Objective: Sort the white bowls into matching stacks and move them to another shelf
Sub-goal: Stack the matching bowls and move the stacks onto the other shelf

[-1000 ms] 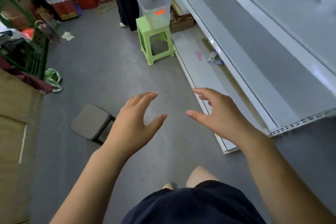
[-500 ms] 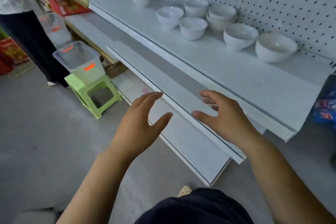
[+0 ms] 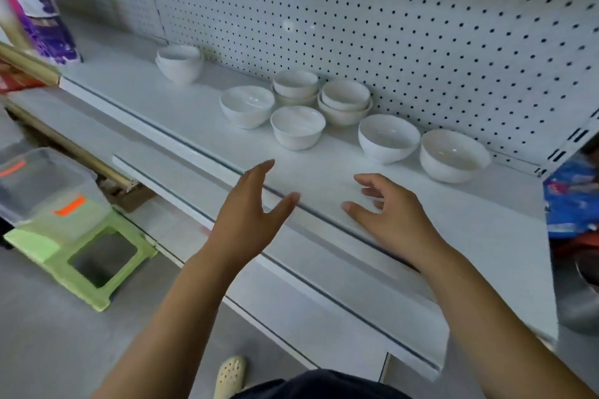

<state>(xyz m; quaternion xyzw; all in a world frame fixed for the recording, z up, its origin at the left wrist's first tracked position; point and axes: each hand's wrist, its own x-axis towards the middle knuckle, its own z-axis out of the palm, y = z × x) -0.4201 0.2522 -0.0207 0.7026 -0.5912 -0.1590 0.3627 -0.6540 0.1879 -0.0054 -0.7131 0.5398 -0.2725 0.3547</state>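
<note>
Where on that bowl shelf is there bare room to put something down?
Bare: the front strip of the shelf, before the bowls; the gap between the left stack and the middle cluster; the lower shelf. Crowded: the middle cluster by the pegboard.

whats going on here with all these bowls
A person stands at a white shelf with the left hand and right hand both open and empty, held above its front edge. Further back, by the pegboard, sit four single white bowls and three short stacks. Neither hand touches a bowl yet.
</note>
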